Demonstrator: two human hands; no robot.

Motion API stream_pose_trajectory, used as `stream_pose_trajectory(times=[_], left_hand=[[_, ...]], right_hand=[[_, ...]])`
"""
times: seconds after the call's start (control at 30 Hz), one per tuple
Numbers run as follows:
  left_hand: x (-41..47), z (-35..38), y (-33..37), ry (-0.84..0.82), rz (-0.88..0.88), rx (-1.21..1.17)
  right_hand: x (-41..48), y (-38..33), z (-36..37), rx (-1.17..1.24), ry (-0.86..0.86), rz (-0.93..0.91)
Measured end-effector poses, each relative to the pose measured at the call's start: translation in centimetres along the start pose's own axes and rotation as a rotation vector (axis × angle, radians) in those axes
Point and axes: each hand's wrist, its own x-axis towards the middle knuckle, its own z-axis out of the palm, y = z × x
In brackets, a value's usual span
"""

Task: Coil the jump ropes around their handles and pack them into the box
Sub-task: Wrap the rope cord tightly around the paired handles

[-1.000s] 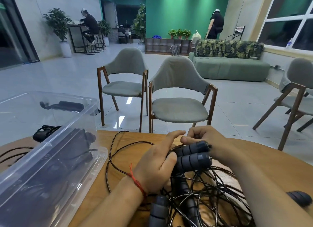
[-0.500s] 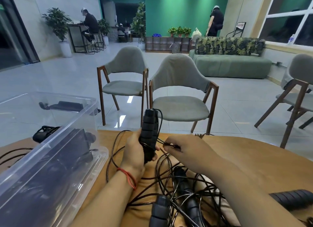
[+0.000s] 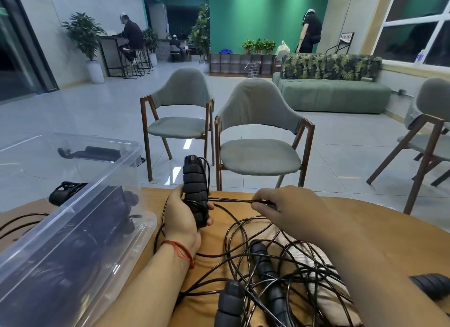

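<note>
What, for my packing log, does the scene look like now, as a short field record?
Left hand: grips the handles upright
Right hand: pinches the rope running from the handles
Box: clear, left of hands, dark coiled ropes inside
Table: tangle of ropes and loose handles, uncoiled

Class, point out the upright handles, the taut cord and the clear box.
handles [image 3: 194, 183], head view, ribbed grip.
cord [image 3: 233, 200], head view, taut stretch beside the handles.
clear box [image 3: 97, 184], head view, near rim.
</note>
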Motion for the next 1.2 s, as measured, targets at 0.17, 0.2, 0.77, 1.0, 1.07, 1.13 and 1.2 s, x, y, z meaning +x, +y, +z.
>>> stream_pose_trajectory(times=[0.17, 0.2, 0.77, 1.0, 1.07, 1.13, 1.2], left_hand=[[0.0, -0.4, -0.6, -0.007, 0.124, 0.109], [0.1, -0.4, -0.7, -0.02, 0.136, 0.132], [0.7, -0.2, -0.9, 0.096, 0.198, 0.436], [-0.4, 0.1, -1.3, -0.058, 0.511, 0.885], [-0.9, 0.1, -1.6, -0.195, 0.526, 0.924], [-1.2, 0.1, -1.8, -0.312, 0.523, 0.925], [-1.6, 0.3, -1.8, -0.394, 0.509, 0.963]], right_hand=[[-0.1, -1.1, -0.2, -0.035, 0.065, -0.079], [-0.2, -1.1, -0.2, -0.045, 0.081, -0.088], [-1.2, -3.2, -0.7, 0.014, 0.106, -0.348], [-1.2, -4.6, -1.0, 0.06, 0.326, -0.431], [-1.0, -4.2, -0.9, 0.095, 0.419, -0.388], [-0.9, -3.6, -0.7, 0.163, 0.489, -0.326], [-0.8, -3.0, -0.6, 0.24, 0.513, -0.269]])
